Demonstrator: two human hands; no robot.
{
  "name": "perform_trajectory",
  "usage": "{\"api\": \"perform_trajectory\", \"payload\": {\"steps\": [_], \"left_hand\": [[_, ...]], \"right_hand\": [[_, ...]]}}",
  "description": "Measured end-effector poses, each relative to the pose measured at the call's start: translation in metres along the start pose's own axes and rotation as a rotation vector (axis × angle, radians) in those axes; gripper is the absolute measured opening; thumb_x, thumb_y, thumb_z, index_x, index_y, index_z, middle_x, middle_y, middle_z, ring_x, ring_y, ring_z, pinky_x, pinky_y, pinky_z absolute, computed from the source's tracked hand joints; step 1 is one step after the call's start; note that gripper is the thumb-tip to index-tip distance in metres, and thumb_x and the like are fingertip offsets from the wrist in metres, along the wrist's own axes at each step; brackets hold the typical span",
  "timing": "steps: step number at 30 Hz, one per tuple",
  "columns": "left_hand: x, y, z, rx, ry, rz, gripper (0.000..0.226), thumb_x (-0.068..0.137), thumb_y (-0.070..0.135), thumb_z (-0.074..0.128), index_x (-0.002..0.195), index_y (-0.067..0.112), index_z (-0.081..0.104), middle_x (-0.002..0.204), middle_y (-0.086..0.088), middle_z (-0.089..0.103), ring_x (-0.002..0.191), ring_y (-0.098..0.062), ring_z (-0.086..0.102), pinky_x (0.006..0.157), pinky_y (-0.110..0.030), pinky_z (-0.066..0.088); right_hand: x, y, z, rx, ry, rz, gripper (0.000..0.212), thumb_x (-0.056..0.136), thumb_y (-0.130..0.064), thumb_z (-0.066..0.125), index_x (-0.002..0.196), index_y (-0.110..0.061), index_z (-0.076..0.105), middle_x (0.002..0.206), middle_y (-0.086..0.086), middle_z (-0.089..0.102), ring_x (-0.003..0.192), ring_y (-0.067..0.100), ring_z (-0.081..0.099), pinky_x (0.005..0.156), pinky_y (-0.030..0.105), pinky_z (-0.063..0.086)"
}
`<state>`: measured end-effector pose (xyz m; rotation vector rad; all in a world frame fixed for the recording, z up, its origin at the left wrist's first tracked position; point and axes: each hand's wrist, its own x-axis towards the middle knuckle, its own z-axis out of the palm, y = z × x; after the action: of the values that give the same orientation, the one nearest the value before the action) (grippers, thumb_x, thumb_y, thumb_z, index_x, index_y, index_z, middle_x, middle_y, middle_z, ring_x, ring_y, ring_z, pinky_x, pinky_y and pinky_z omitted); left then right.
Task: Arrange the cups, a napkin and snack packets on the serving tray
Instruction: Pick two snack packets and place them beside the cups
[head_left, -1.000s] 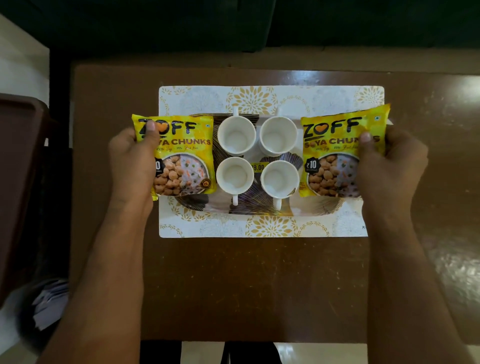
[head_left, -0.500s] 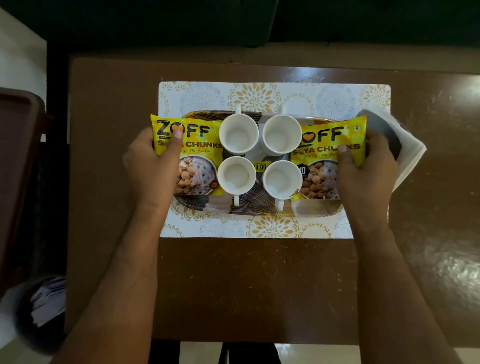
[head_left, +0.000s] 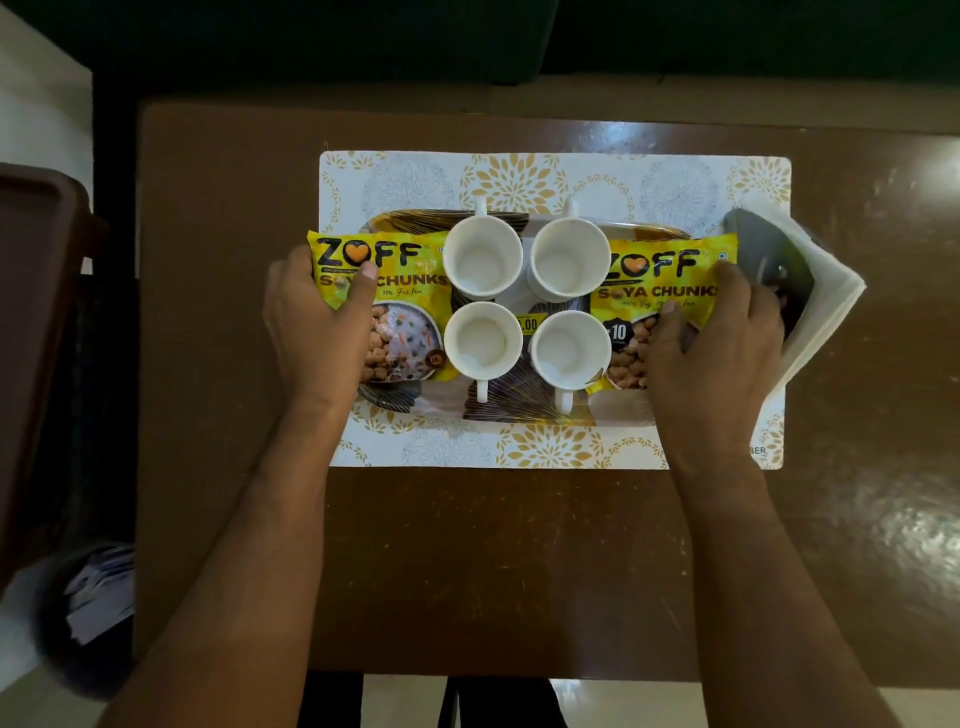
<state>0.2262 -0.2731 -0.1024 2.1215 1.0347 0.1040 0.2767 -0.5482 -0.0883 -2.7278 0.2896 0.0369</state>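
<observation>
I am setting a snack packet down on each end of the serving tray, which is sitting on a patterned placemat on the brown surface. My left hand is gripping the left packet, thumb pressing on its printed face, and this packet is overhanging the tray's left rim a little. My right hand is holding the right packet with fingers curled over it. Four white cups are standing in a square block between the packets, and both packets are touching or just tucking against the nearest cups.

To finish well, I am judging that each packet needs nudging inward until it is lying flat within the rim, without pushing the cups. The napkins are lying at the right end, half off the placemat, under something dark that I cannot make out clearly; they probably need bringing onto the tray.
</observation>
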Motion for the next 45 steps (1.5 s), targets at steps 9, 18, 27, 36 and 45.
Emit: {"api": "perform_trajectory", "payload": {"steps": [9,18,27,36,45], "left_hand": [[-0.034,0.010,-0.006,0.016,0.219,0.193,0.050,0.094,0.034,0.073,0.135,0.008,0.061,0.129,-0.012,0.059,0.119,-0.029,0.058,0.097,-0.048,0.051],[-0.107,0.014,0.026,-0.002,-0.092,0.431,0.056,0.088,0.024,0.082,0.132,-0.002,0.059,0.133,-0.019,0.057,0.127,-0.029,0.054,0.112,-0.021,0.039],[-0.101,0.014,0.028,0.007,-0.103,0.420,0.063,0.087,0.022,0.084,0.138,0.000,0.055,0.137,-0.016,0.056,0.132,-0.024,0.050,0.109,-0.006,0.028],[-0.102,0.014,0.028,0.011,-0.100,0.406,0.063,0.087,0.023,0.084,0.139,0.000,0.056,0.137,-0.016,0.057,0.131,-0.026,0.053,0.108,-0.009,0.031],[-0.090,0.007,0.016,0.032,-0.025,0.490,0.059,0.101,0.022,0.068,0.150,-0.003,0.048,0.154,-0.020,0.051,0.146,-0.031,0.047,0.121,-0.036,0.041]], "right_hand": [[-0.021,-0.012,0.000,0.053,0.239,-0.126,0.043,0.102,-0.033,0.063,0.130,0.000,0.065,0.137,0.024,0.060,0.131,0.042,0.051,0.114,0.038,0.037],[-0.075,-0.028,0.023,0.195,0.076,-0.343,0.060,0.090,-0.036,0.073,0.130,0.006,0.061,0.128,0.023,0.063,0.121,0.036,0.058,0.107,0.037,0.040],[-0.076,-0.026,0.027,0.223,0.042,-0.330,0.060,0.087,-0.028,0.073,0.135,0.005,0.057,0.131,0.021,0.061,0.125,0.033,0.057,0.106,0.035,0.045],[-0.075,-0.029,0.025,0.229,0.015,-0.328,0.059,0.087,-0.026,0.073,0.135,0.004,0.058,0.132,0.021,0.061,0.126,0.033,0.057,0.107,0.036,0.047],[-0.062,-0.013,0.019,0.272,0.150,-0.401,0.036,0.104,-0.010,0.059,0.136,0.006,0.060,0.140,0.025,0.059,0.133,0.035,0.055,0.112,0.043,0.046]]}}
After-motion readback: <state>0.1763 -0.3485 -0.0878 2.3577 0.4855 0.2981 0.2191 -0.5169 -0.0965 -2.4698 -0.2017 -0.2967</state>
